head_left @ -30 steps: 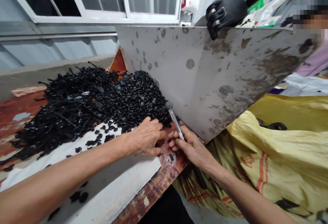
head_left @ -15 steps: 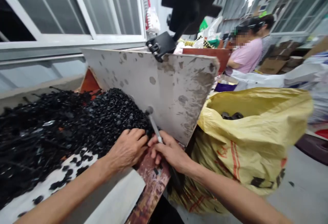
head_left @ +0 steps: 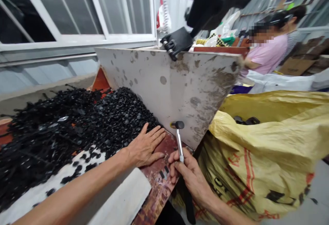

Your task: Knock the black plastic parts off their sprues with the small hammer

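Note:
My left hand (head_left: 146, 146) lies flat with its fingers spread on a worn red work surface (head_left: 164, 190), beside a heap of small black rubber-like discs (head_left: 123, 115). In my right hand (head_left: 191, 172) is a small mallet (head_left: 179, 141) with a metal shaft, a dark head with a yellowish end, and a black grip hanging below the fist. The mallet head is raised in front of the upright board. Two small black strips (head_left: 163, 172) lie on the red surface between my hands.
An upright stained pale board (head_left: 159, 81) borders the far side. A yellow woven sack (head_left: 257, 142) with dark pieces inside stands at right. Tangled black scrap (head_left: 38, 132) covers the left. A black clamp arm (head_left: 177, 41) grips the board's top. Two people (head_left: 276, 46) are behind.
My left hand has gone from curled fingers to lying flat and spread. My right hand has moved slightly down and back with the mallet. The view has shifted left.

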### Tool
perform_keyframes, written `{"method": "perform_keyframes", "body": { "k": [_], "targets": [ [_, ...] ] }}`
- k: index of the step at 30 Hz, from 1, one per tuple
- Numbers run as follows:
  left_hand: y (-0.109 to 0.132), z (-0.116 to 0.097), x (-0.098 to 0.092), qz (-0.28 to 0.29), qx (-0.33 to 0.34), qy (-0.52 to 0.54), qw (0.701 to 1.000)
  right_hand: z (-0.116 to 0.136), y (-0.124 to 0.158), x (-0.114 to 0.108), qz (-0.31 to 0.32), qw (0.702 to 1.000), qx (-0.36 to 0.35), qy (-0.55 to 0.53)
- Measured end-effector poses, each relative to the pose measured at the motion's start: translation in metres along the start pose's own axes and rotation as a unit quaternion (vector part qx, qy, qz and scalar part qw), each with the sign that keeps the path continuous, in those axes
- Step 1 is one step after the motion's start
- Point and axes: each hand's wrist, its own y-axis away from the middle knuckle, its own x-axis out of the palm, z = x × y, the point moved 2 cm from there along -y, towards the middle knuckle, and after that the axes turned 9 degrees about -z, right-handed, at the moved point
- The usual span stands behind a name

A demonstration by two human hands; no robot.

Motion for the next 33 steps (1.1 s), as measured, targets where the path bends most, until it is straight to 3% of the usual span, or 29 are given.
{"method": "perform_keyframes", "body": {
  "k": [7,11,20,26,33],
  "targets": [
    [0.004,0.014,0.009,-0.100,0.071,-0.111,0.986,-0.009,-0.006,0.002,-0.007,0.999,-0.010,0.052],
    [0.002,0.013,0.006,-0.127,0.100,-0.136,0.977,-0.010,-0.010,0.001,0.003,0.996,-0.026,0.086],
    [0.002,0.025,0.006,-0.129,0.101,-0.202,0.966,-0.013,-0.014,0.000,0.018,0.994,-0.016,0.103],
    [0.003,0.021,0.009,-0.132,0.108,-0.239,0.956,-0.017,-0.020,0.001,0.020,0.994,0.007,0.105],
    [0.008,0.030,0.011,-0.151,0.104,-0.231,0.956,-0.010,-0.018,0.002,0.018,0.993,0.011,0.115]
  ]
}}
